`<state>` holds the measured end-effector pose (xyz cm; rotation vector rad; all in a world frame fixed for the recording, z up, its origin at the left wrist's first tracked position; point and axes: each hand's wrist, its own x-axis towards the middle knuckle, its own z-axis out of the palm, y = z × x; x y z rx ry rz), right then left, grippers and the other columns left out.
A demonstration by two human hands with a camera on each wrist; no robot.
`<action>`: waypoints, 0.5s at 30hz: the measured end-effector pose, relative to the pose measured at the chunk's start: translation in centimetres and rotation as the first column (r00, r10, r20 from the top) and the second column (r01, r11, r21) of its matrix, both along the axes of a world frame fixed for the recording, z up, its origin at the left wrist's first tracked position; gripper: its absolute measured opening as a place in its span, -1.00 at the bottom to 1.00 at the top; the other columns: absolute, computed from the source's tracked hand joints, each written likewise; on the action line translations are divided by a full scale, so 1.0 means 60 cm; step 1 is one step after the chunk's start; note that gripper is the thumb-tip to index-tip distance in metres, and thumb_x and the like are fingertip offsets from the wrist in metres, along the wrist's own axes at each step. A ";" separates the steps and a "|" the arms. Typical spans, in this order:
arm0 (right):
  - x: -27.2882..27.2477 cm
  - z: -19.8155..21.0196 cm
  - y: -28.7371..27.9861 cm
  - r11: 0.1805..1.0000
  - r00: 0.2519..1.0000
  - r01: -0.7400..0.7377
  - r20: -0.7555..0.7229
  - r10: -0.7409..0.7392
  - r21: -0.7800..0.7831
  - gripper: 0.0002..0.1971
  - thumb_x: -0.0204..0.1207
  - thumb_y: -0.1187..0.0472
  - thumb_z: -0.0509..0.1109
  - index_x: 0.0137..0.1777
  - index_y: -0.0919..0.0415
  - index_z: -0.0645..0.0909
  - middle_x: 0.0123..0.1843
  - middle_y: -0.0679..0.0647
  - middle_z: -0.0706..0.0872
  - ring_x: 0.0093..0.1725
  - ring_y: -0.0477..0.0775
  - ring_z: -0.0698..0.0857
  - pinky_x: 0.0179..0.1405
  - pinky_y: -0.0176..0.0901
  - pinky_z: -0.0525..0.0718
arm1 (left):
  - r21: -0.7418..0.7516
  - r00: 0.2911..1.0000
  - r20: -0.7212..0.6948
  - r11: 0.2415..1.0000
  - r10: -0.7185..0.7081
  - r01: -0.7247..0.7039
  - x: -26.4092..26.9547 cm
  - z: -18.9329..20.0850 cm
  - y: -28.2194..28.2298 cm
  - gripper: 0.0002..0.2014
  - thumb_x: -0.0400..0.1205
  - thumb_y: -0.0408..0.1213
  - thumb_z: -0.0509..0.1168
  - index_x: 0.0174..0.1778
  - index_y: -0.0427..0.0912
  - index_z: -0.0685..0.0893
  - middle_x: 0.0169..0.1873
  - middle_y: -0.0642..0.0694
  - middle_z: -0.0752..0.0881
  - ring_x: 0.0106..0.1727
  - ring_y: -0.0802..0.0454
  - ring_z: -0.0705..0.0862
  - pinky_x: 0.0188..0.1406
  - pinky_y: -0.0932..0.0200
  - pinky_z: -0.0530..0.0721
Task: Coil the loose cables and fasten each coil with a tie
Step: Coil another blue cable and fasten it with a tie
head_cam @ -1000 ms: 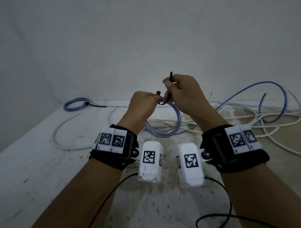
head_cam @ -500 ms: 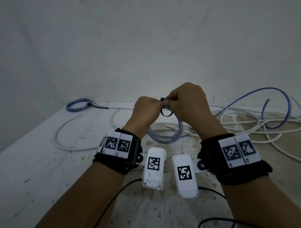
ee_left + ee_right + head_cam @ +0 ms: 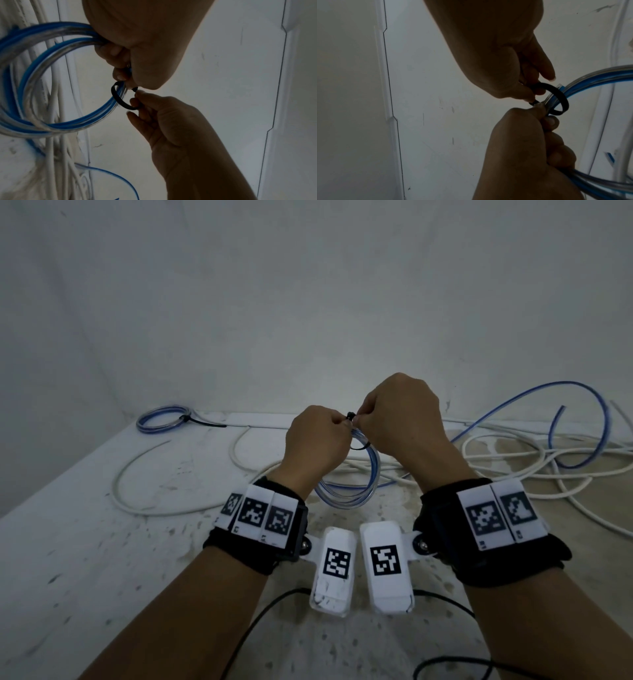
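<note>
A coil of blue and clear cable (image 3: 346, 494) hangs above the white table (image 3: 85, 542), gripped at its top by my left hand (image 3: 337, 428). A black tie (image 3: 359, 446) forms a loose loop round the coil's strands, and its small head (image 3: 350, 416) shows between my two hands. My right hand (image 3: 363, 419) pinches the tie beside the head. In the left wrist view the tie (image 3: 120, 100) circles the coil (image 3: 51, 121) between left hand (image 3: 123, 75) and right hand (image 3: 137, 97). The right wrist view shows the same tie (image 3: 559, 98) and coil (image 3: 607, 81).
A tied blue coil (image 3: 164, 422) lies at the back left by the wall. A loose white cable (image 3: 137, 501) curves across the left of the table. Tangled white cables (image 3: 513, 460) and a long blue cable (image 3: 582, 412) spread at the right.
The tie's free end, sticking up from my right hand a second ago, has come down to the head at my left fingertips. The tie is now a closed loop round the coil.
</note>
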<state>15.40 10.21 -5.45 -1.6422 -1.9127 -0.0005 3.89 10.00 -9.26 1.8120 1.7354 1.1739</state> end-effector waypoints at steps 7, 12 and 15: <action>0.009 0.000 0.002 0.999 0.998 0.033 -0.046 -0.032 0.039 -0.82 0.49 0.10 0.52 -0.09 0.22 0.80 -0.16 0.08 0.79 -0.11 0.08 0.73 -0.24 -0.21 0.52 | 0.085 0.991 -0.114 0.993 -0.072 0.082 0.012 -0.001 -0.007 -0.69 0.70 -0.20 0.22 -0.24 -0.14 0.82 -0.49 0.00 0.66 -0.39 -0.02 0.57 -0.32 0.11 0.53; 0.011 0.004 -0.004 0.999 0.966 -0.034 -0.256 0.024 -0.034 -0.72 0.55 -0.03 0.45 -0.18 0.18 0.79 -0.27 0.00 0.74 -0.18 0.05 0.72 -0.18 -0.16 0.56 | 0.069 0.992 0.027 0.990 -0.126 0.124 -0.004 0.020 -0.011 -0.66 0.67 -0.27 0.26 -0.45 0.01 0.69 -0.65 0.07 0.48 -0.55 0.14 0.39 -0.39 0.18 0.35; 0.018 0.003 0.004 0.981 0.893 -0.100 -0.449 0.014 -0.168 -0.68 0.49 0.06 0.46 -0.12 0.39 0.77 -0.18 0.25 0.81 -0.16 0.25 0.78 -0.14 0.13 0.79 | 0.062 0.976 -0.011 0.974 -0.216 0.216 -0.008 0.026 -0.020 -0.61 0.68 -0.27 0.25 -0.48 0.07 0.67 -0.58 -0.05 0.52 -0.51 0.12 0.39 -0.38 0.16 0.35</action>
